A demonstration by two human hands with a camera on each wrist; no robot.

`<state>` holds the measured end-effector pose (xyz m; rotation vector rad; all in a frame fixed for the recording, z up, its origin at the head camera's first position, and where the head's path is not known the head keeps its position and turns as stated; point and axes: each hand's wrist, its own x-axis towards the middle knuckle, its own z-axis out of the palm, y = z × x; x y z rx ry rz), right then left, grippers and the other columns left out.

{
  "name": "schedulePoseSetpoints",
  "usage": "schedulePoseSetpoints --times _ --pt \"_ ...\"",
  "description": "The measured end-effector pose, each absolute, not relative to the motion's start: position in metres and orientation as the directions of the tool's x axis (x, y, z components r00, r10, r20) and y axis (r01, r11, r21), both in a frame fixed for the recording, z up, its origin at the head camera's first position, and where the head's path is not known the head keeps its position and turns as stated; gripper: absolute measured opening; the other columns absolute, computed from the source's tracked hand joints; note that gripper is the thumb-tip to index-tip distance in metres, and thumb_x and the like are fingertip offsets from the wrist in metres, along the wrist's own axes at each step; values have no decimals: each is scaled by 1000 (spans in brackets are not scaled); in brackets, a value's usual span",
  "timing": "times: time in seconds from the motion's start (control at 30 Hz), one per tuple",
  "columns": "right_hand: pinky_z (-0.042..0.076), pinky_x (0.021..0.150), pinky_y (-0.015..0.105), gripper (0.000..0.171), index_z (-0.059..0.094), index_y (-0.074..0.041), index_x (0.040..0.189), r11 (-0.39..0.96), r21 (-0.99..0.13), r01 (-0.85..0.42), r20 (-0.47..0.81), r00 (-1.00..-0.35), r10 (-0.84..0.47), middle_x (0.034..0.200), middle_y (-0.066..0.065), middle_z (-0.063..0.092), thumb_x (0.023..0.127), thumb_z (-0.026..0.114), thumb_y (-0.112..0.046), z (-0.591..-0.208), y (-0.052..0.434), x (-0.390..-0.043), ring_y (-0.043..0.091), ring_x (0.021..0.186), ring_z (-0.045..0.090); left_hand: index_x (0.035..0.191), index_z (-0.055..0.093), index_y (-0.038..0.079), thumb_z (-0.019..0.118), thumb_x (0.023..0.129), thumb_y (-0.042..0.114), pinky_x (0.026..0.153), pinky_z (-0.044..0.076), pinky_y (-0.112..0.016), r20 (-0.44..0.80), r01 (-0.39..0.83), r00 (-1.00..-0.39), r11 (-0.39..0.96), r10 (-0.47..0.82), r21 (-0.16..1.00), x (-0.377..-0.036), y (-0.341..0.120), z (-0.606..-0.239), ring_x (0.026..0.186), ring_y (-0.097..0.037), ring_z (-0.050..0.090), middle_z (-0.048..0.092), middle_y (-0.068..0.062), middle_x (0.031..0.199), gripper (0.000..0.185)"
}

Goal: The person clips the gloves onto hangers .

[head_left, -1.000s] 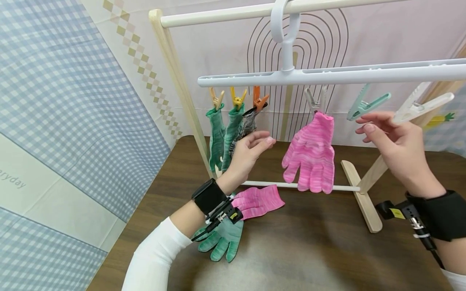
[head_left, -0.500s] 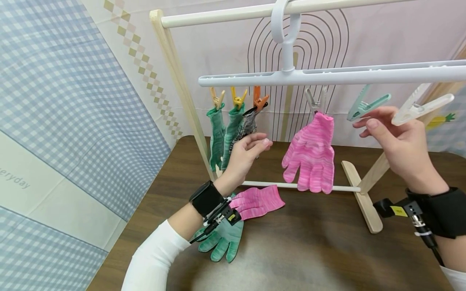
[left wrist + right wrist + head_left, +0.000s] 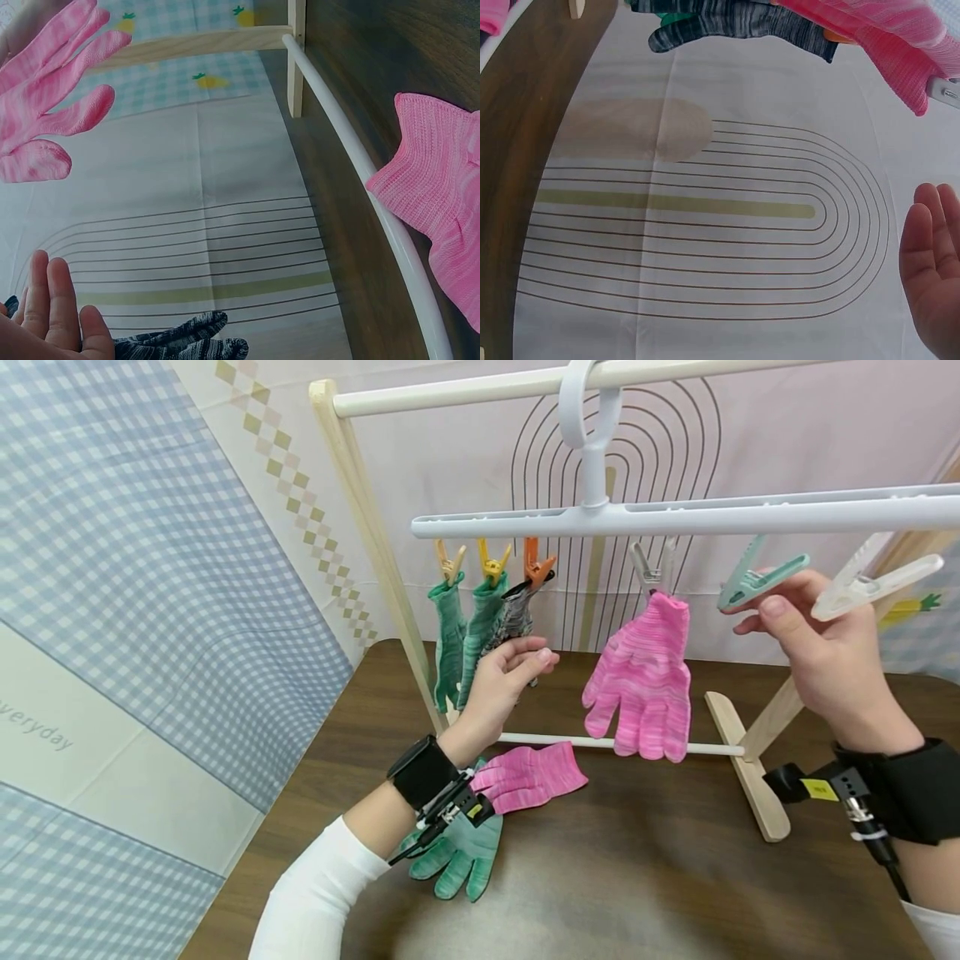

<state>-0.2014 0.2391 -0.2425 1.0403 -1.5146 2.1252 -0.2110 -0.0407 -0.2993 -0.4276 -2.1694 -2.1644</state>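
Two hands are raised at the drying rack. Since a second ago the right hand point(image 3: 813, 652) has crept up and slightly left: its fingertips then hung just below the teal clip point(image 3: 757, 583), and now thumb and forefinger touch the clip's lower end from beneath. Whether they pinch it cannot be told from the head view; the right wrist view shows only straight fingers at the frame edge. Judged from this, the clip is being taken in hand, with the clip itself not visibly moved. The left hand point(image 3: 501, 687) has barely shifted. Its fingers are loosely curled and hold nothing, just in front of the dark striped glove point(image 3: 512, 617) hanging from the orange clip point(image 3: 534, 565). One pink glove point(image 3: 642, 681) hangs pegged from the white hanger bar point(image 3: 697, 516), between the hands. A second pink glove point(image 3: 528, 776) lies on the table point(image 3: 675, 893) below the left wrist, partly over a green glove point(image 3: 461, 856). The white clip point(image 3: 873, 581) beside the teal one is untouched.
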Motion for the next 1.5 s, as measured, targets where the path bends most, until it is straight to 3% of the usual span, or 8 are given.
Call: schedulePoseSetpoints --times 0.1,0.37,0.63,0.93,1.23,1.5 --pt "48 74 25 21 51 17 104 -403 -661 -634 734 -658 -169 100 18 61 84 47 12 -241 239 -202 24 90 58 114 51 2 52 89 18 84 44 -25 226 228 -961 -8 160 974 -210 -41 -299 94 -16 59 61 -18 107 29" --pt "46 79 29 30 43 19 114 -521 -623 -583 761 -604 -234 106 23 60 86 43 12 -236 234 -202 29 100 57 114 51 3 52 89 18 91 39 -45 213 214 -963 -13 163 977 -209 -43 -299 94 -16 59 61 -18 108 29" --pt "45 82 31 30 41 18 116 -580 -603 -547 774 -576 -262 108 26 58 87 41 11 -233 230 -197 32 103 55 114 51 2 51 89 18 94 38 -45 225 225 -960 -17 169 974 -209 -44 -300 95 -17 59 61 -19 107 29" --pt "43 84 29 30 41 19 115 -546 -619 -564 770 -574 -279 110 25 57 88 42 7 -230 224 -190 30 99 56 117 48 -3 51 89 18 95 39 -43 222 222 -961 -20 168 975 -209 -45 -301 94 -17 59 60 -21 108 35" --pt "41 86 29 34 37 20 119 -526 -619 -584 776 -558 -294 112 25 56 89 42 5 -232 222 -183 31 104 54 114 51 0 52 88 17 94 40 -43 219 216 -964 -31 150 976 -210 -45 -301 92 -16 60 61 -19 106 30" --pt "39 87 31 38 35 23 119 -558 -582 -592 805 -516 -293 111 28 54 91 42 -2 -234 218 -181 33 103 54 117 48 -6 52 88 16 95 39 -44 231 227 -960 -43 157 973 -211 -46 -301 90 -13 59 59 -22 107 36"
